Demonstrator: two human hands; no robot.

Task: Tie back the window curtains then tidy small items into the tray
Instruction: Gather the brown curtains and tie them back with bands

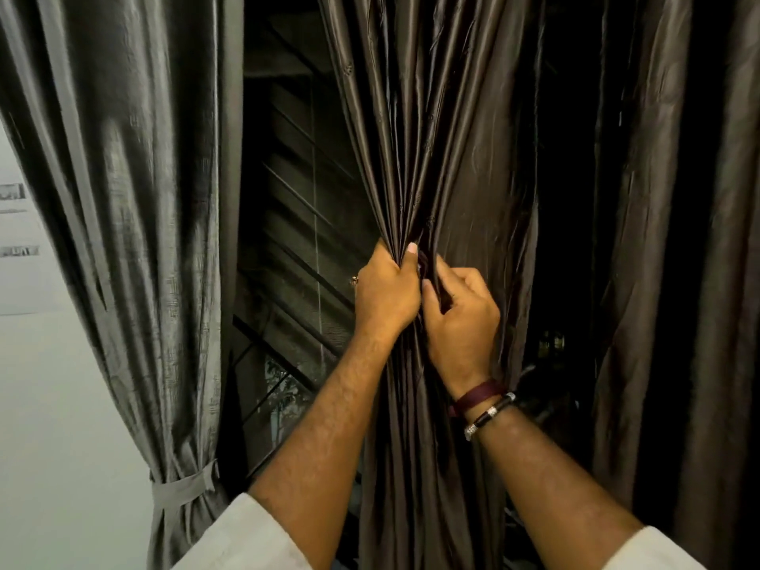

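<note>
A dark brown satin curtain (432,137) hangs in the middle of the head view, gathered into tight folds. My left hand (386,290) grips the bunched folds from the left. Right beside it, my right hand (462,318) pinches the same curtain's folds with its fingers curled into the fabric. On the left hangs a grey curtain (135,199), held at its lower part by a grey tieback band (185,485). No tray or small items are in view.
Between the two curtains a dark window (288,240) with diagonal bars shows. More dark curtain (666,240) hangs at the right. A white wall (49,405) with papers stuck on it lies at the far left.
</note>
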